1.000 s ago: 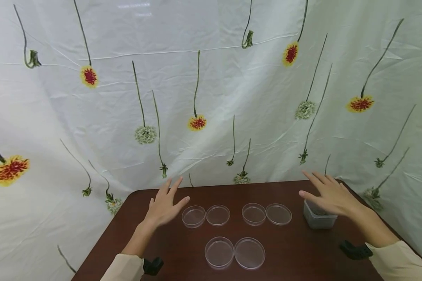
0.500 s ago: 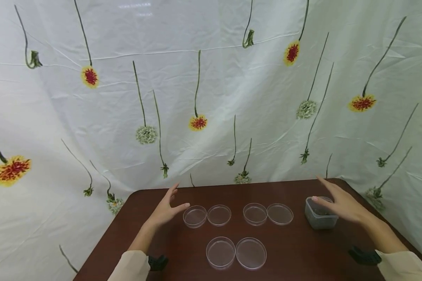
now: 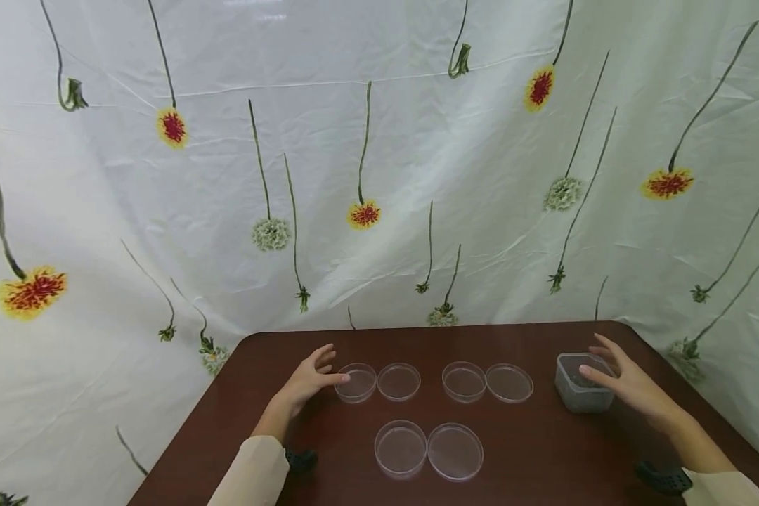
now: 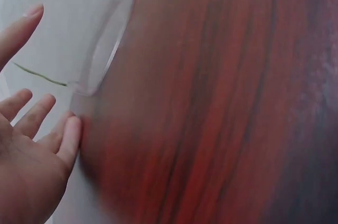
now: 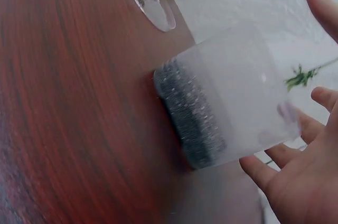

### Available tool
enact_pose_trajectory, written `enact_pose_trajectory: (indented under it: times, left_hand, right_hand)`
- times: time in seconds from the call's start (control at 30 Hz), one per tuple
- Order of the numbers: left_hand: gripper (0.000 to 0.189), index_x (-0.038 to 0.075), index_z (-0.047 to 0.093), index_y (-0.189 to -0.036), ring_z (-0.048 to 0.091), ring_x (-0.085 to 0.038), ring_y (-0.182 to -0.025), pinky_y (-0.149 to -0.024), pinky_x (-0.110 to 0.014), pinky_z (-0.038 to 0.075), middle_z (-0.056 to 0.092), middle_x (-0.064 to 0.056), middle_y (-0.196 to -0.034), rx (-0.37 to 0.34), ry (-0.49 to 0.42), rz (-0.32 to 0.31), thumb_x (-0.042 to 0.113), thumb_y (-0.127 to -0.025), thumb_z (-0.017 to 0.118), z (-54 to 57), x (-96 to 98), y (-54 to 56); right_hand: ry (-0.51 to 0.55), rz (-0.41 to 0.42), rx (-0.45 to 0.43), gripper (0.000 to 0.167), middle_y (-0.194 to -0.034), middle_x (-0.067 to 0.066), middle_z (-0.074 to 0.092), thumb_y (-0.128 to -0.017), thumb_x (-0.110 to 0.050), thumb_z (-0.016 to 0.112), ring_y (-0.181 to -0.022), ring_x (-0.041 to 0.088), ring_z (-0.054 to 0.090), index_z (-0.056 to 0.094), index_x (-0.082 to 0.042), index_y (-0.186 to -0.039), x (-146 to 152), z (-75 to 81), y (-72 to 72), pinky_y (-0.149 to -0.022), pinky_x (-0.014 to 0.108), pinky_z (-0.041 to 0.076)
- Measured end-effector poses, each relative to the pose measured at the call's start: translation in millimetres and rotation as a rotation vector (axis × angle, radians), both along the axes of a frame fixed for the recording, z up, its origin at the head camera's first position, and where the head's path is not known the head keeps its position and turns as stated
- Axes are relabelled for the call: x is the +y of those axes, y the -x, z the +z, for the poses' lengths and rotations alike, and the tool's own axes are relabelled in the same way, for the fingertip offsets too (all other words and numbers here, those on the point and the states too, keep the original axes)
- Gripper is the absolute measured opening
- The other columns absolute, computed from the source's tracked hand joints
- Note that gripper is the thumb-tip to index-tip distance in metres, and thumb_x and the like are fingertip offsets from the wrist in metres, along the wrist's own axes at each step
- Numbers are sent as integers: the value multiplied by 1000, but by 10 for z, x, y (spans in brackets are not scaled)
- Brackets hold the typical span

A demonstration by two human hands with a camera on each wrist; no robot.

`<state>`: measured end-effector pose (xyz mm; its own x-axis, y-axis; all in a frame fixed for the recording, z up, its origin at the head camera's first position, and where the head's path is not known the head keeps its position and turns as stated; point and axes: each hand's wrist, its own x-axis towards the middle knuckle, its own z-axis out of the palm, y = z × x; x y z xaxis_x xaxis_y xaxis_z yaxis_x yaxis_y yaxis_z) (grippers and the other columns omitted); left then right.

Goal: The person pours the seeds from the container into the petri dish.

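Note:
My left hand (image 3: pixel 308 379) hovers beside the leftmost clear petri dish (image 3: pixel 357 391), fingers loosely bent, thumb tip overlapping its rim in the head view. In the left wrist view that hand (image 4: pixel 29 166) has its fingers spread, holding nothing, with a clear dish wall (image 4: pixel 108 44) ahead. At the right, my right hand (image 3: pixel 632 385) reaches around a square translucent plastic tub (image 3: pixel 583 399), thumb apart from the other fingers. Dark grains (image 5: pixel 187 113) fill the tub's lower part in the right wrist view, where the fingertips (image 5: pixel 256 170) are right by its wall and not curled round it.
Another petri dish (image 3: pixel 399 383) adjoins the leftmost one. A second pair, a dish (image 3: pixel 464 383) and its neighbour (image 3: pixel 509 384), sits between it and the tub. Two larger dishes, left (image 3: pixel 400 450) and right (image 3: pixel 455 453), lie in front. A flowered cloth (image 3: pixel 316 253) hangs behind the brown table (image 3: pixel 519 464).
Both hands have come down from higher, spread positions: the left to beside the leftmost dish, the right to the tub. The view has shifted slightly; the dishes and tub stay in place.

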<state>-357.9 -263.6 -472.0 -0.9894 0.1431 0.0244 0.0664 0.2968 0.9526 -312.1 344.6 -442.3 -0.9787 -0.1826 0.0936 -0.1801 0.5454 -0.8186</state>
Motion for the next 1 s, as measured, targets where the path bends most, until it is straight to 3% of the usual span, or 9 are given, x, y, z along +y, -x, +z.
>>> enact_pose_trajectory:
  times: [0.2, 0.4, 0.5, 0.6, 0.73, 0.83, 0.93, 1.0]
  left_hand:
    - [97, 1, 28, -161, 29, -46, -148, -116, -63, 29, 35, -24, -161, -31, 7, 13, 18, -86, 88, -143, -28, 30]
    - [92, 0, 37, -158, 32, -46, -147, -116, -60, 30, 44, -23, -156, -11, 46, -15, 15, -84, 89, -175, -37, 54]
    - [90, -1, 38, -157, 35, -48, -145, -115, -59, 33, 45, -24, -155, 0, 68, -30, 14, -84, 89, -159, -31, 50]
    - [89, -3, 38, -157, 35, -52, -143, -115, -58, 34, 44, -26, -155, 2, 79, -53, 13, -85, 88, -131, -27, 45]
    - [89, -3, 42, -155, 34, -56, -142, -113, -58, 36, 39, -27, -157, -2, 126, -85, 17, -83, 90, -117, -25, 31]
    - [88, -1, 45, -153, 34, -58, -141, -111, -59, 39, 36, -28, -158, -15, 161, -109, 19, -82, 92, -125, -32, 27]
    - [87, 0, 47, -152, 34, -57, -141, -110, -58, 40, 37, -28, -157, -16, 167, -125, 17, -80, 93, -128, -37, 32]
    - [86, 0, 49, -152, 35, -57, -141, -110, -58, 41, 40, -27, -156, -11, 163, -128, 15, -79, 93, -122, -35, 38]
  right_hand:
    - [242, 50, -125, 90, -163, 39, 1, -110, -23, 54, -145, 62, 1, -17, -4, -162, 98, -236, 40, -105, 81, 15]
    - [417, 105, -175, 80, -163, 36, -1, -109, -12, 52, -147, 57, -8, -5, -6, -165, 215, -396, 6, -110, 75, 5]
    - [425, 129, -177, 79, -162, 36, -1, -108, -10, 53, -147, 57, -4, -1, -11, -166, 245, -424, 18, -108, 76, 7]
    - [402, 149, -169, 84, -163, 33, 6, -106, -8, 56, -146, 59, -2, -2, -8, -166, 255, -425, 44, -107, 78, 9]
    - [400, 151, -182, 88, -155, 7, 30, -104, -6, 60, -146, 59, -6, -4, -3, -165, 270, -427, 64, -108, 76, 11]
    - [367, 149, -179, 86, -143, -12, 36, -104, -7, 61, -147, 57, -1, 0, -3, -165, 278, -434, 61, -110, 63, 27]
    - [331, 144, -150, 83, -139, -17, 38, -104, -7, 62, -147, 30, 28, 5, -3, -165, 277, -443, 52, -101, 39, 44]
    - [321, 136, -127, 82, -140, -16, 40, -104, -8, 63, -134, 6, 41, 8, -3, -165, 273, -444, 48, -90, 26, 49]
